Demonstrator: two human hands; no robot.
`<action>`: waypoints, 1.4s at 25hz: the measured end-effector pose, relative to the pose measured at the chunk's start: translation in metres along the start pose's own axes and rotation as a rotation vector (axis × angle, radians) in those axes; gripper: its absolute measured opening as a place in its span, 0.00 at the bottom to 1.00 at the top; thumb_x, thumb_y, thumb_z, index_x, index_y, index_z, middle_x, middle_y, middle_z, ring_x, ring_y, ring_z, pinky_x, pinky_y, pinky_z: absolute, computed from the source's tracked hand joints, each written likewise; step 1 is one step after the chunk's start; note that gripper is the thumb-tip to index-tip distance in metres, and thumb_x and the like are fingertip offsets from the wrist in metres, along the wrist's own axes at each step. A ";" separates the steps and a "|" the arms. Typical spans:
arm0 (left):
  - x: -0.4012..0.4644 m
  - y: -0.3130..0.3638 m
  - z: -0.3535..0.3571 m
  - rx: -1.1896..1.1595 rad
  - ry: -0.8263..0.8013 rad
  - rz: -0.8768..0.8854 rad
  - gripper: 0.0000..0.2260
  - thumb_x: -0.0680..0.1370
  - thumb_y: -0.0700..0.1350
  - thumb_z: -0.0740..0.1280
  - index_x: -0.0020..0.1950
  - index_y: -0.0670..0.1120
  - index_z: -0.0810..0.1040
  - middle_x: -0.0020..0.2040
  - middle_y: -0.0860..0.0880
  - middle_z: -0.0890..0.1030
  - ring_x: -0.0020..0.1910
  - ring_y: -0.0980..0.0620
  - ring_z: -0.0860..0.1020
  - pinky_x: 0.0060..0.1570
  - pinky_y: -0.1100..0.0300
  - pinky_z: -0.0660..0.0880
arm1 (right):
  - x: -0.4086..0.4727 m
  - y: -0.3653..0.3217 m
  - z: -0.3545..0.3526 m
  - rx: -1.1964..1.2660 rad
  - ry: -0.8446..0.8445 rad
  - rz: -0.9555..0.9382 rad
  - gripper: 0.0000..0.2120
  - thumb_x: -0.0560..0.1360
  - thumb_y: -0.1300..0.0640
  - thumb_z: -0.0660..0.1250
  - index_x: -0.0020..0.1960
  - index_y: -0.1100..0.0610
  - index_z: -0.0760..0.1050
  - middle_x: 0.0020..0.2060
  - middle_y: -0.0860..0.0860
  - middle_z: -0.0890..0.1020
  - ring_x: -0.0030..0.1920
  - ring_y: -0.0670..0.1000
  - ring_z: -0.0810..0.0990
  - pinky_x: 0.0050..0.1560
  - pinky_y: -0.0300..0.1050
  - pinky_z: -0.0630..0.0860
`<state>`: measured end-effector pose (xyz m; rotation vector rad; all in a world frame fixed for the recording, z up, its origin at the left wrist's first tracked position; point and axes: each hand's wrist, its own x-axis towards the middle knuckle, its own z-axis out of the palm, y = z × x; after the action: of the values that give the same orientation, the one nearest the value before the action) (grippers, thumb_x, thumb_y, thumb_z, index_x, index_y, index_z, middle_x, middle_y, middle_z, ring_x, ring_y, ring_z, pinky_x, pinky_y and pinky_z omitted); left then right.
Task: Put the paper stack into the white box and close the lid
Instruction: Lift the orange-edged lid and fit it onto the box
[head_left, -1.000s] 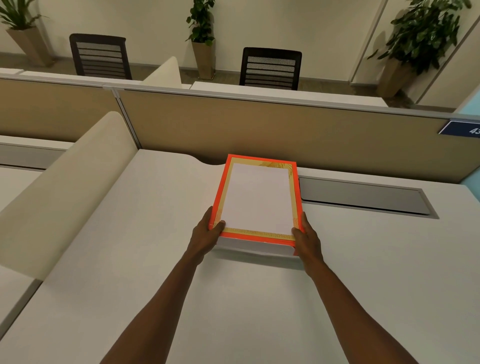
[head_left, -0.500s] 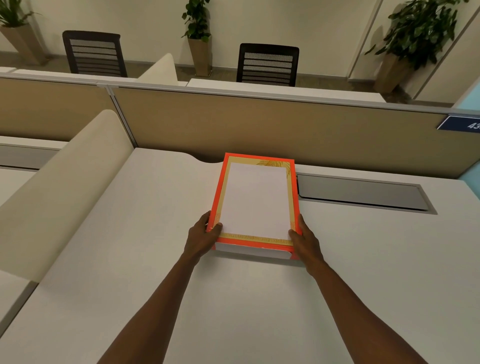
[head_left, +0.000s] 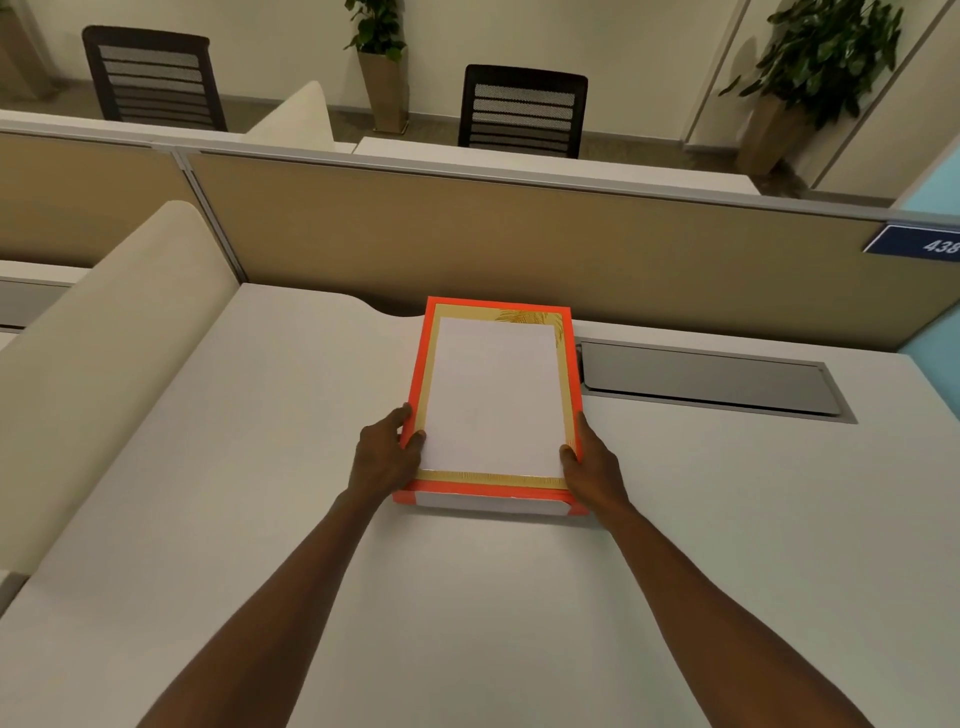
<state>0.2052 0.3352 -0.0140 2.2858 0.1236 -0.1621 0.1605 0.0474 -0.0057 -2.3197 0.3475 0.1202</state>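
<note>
The white box (head_left: 488, 503) lies flat on the desk (head_left: 519, 597), close to the partition. Its top face (head_left: 493, 395) has an orange edge, a gold band and a plain white centre. The near side shows white between orange corners. My left hand (head_left: 387, 457) grips the near left corner with the thumb lying on top. At the near right corner my right hand (head_left: 592, 467) holds on the same way. I cannot pick out a separate paper stack.
A tan partition (head_left: 467, 234) runs behind the desk, and a grey cable flap (head_left: 706, 379) is set into the desk right of the box. A cream curved divider (head_left: 104, 338) stands on the left. Chairs and potted plants are beyond the partition.
The near end of the box has come down onto the desk and the shadow under it has shrunk. Both hands stay at the near corners.
</note>
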 end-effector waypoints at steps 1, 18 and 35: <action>0.002 0.002 0.001 0.016 0.020 0.009 0.24 0.81 0.50 0.66 0.75 0.43 0.70 0.69 0.42 0.79 0.64 0.39 0.80 0.66 0.45 0.77 | 0.001 0.003 0.000 0.001 -0.004 -0.002 0.29 0.83 0.56 0.58 0.81 0.54 0.51 0.72 0.57 0.72 0.67 0.60 0.75 0.67 0.58 0.73; 0.026 0.014 0.014 0.338 -0.112 0.100 0.33 0.84 0.58 0.54 0.83 0.46 0.44 0.84 0.48 0.46 0.79 0.42 0.63 0.74 0.44 0.68 | 0.021 0.005 0.024 -0.186 0.012 -0.034 0.36 0.81 0.44 0.59 0.81 0.56 0.46 0.81 0.55 0.51 0.78 0.59 0.58 0.73 0.55 0.63; -0.007 0.005 0.019 0.386 -0.096 0.157 0.31 0.84 0.59 0.53 0.83 0.48 0.47 0.84 0.48 0.47 0.83 0.46 0.49 0.77 0.48 0.61 | 0.000 0.013 0.038 -0.444 0.112 -0.137 0.33 0.80 0.38 0.54 0.79 0.56 0.58 0.79 0.56 0.58 0.77 0.59 0.60 0.71 0.58 0.68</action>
<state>0.1973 0.3179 -0.0217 2.6529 -0.1497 -0.2297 0.1570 0.0656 -0.0410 -2.7889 0.2323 -0.0021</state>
